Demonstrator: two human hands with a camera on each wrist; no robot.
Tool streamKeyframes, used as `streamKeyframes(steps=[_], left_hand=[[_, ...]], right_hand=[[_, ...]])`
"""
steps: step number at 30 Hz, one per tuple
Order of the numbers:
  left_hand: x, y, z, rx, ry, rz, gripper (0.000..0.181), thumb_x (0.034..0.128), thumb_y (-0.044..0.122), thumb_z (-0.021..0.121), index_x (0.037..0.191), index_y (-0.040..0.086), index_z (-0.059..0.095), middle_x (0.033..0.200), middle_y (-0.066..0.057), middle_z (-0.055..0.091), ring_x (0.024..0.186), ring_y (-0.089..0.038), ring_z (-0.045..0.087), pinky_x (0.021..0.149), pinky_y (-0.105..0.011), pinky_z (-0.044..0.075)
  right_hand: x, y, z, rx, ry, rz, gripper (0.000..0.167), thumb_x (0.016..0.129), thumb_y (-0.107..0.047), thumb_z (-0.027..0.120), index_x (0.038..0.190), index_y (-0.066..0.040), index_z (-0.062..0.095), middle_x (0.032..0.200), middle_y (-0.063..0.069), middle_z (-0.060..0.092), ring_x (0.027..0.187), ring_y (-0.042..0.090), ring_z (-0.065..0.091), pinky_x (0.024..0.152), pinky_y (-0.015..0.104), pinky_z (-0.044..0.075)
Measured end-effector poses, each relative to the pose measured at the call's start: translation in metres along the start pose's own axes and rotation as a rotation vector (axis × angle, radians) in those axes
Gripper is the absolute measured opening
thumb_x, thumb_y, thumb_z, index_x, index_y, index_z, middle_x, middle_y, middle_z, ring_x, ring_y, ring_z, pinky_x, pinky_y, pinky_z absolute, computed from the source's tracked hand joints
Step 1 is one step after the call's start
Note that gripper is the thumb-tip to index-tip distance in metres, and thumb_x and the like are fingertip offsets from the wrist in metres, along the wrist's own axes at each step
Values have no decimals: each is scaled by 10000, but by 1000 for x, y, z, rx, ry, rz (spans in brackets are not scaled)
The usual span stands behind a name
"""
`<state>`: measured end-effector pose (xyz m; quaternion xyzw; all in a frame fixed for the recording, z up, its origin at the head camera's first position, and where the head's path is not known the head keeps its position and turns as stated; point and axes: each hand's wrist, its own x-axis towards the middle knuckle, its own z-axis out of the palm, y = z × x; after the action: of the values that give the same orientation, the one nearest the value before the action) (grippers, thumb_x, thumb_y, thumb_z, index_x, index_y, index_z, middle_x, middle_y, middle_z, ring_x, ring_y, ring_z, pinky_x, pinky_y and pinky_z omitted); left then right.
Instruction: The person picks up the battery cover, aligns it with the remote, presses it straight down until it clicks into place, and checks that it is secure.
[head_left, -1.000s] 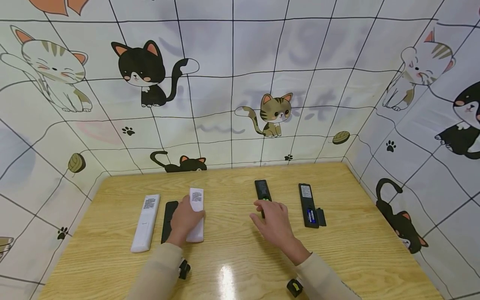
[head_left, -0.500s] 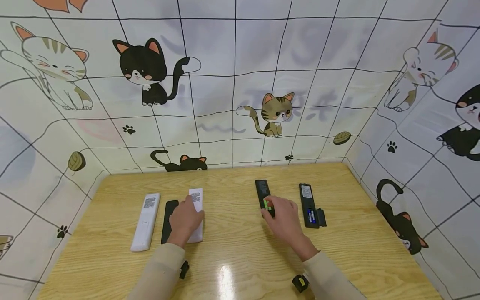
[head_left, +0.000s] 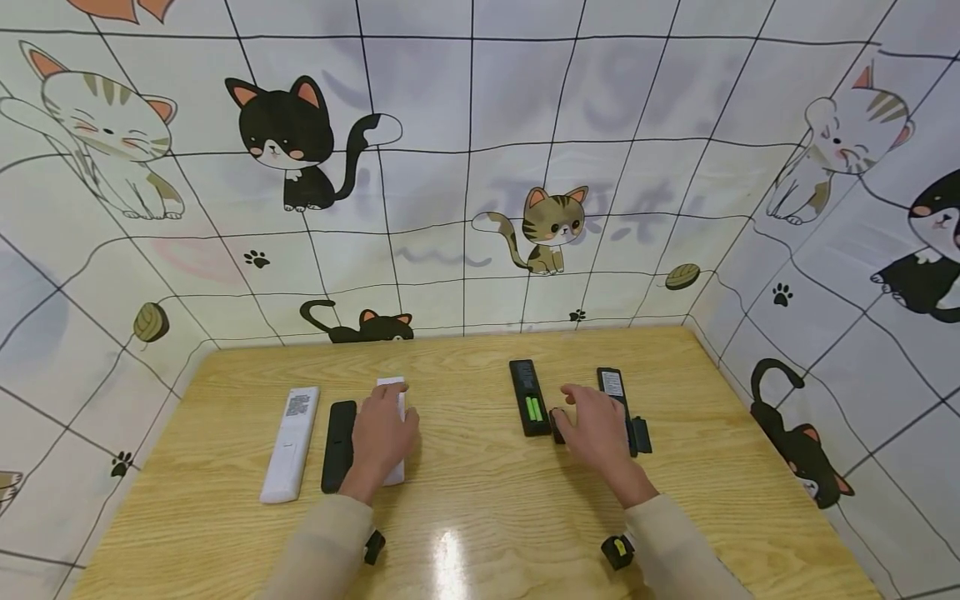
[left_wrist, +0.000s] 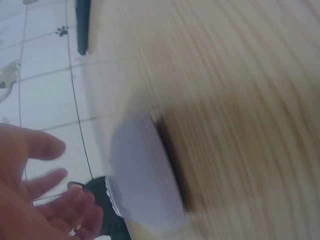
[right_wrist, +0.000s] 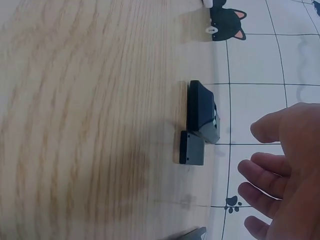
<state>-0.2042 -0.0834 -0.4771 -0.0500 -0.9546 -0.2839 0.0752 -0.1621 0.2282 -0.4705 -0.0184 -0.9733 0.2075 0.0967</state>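
Note:
My left hand (head_left: 384, 429) hovers over a white remote control (head_left: 391, 382), fingers loosely bent and holding nothing. In the left wrist view that remote (left_wrist: 145, 170) lies on the table, apart from the fingers. My right hand (head_left: 600, 429) is above the table between two black remote controls, also holding nothing. The nearer black remote (head_left: 528, 387) has its battery compartment uncovered, with green batteries (head_left: 533, 408) inside. Its small black cover (right_wrist: 193, 148) lies against its end in the right wrist view. The right-hand black remote (head_left: 612, 382) is partly hidden by my right hand.
Left of my left hand lie a black remote (head_left: 339, 446) and another white remote (head_left: 290, 446). A loose black cover (head_left: 641, 435) lies beside the right-hand remote. Cat-printed cloth walls (head_left: 420, 183) border the wooden table (head_left: 465, 467).
My right hand has moved right, off the black remote, and its green batteries and loose cover now show. My left hand has shifted slightly right over the white remote.

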Motion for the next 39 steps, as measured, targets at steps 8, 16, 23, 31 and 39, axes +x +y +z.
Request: streamKeyframes(steps=[8, 16, 23, 31, 39], left_hand=[[-3, 29, 24, -105, -123, 53, 365, 920, 171, 595, 1280, 115, 610, 1208, -87, 662, 837, -217, 634, 561, -308, 452], [-3, 64, 53, -129, -209, 124, 378, 913, 153, 602, 1289, 114, 594, 1172, -118, 663, 1016, -291, 652, 777, -442, 535], [-3, 97, 75, -123, -261, 179, 432, 952, 162, 577, 1381, 183, 533, 1317, -151, 564, 1140, -324, 591, 783, -458, 537], [3, 127, 93, 18, -300, 241, 386, 1009, 269, 508, 1395, 274, 529, 1487, -163, 412, 1322, -368, 463, 945, -552, 474], [10, 138, 109, 144, -346, 278, 377, 1037, 398, 421, 1393, 340, 528, 1599, -123, 246, 1422, -346, 335, 997, -587, 413]], right_hand=[[-2, 9, -2, -50, -35, 21, 381, 934, -251, 635, 1274, -81, 611, 1156, 104, 670, 1141, 351, 558, 1012, 599, 342], [-1, 19, -9, -153, -51, -63, 325, 894, -187, 703, 1213, -133, 672, 1159, 104, 654, 1152, 351, 551, 993, 584, 377], [3, 27, -10, -212, -117, -132, 332, 879, -252, 722, 1197, -161, 690, 1125, 78, 656, 1138, 335, 553, 1030, 588, 356], [10, 29, -6, -272, -187, -156, 425, 846, -337, 748, 1234, -184, 669, 1161, 77, 651, 1175, 352, 537, 1027, 580, 362], [10, 32, 2, -263, -222, -149, 490, 842, -379, 745, 1270, -161, 648, 1175, 84, 650, 1138, 332, 554, 1010, 571, 379]])
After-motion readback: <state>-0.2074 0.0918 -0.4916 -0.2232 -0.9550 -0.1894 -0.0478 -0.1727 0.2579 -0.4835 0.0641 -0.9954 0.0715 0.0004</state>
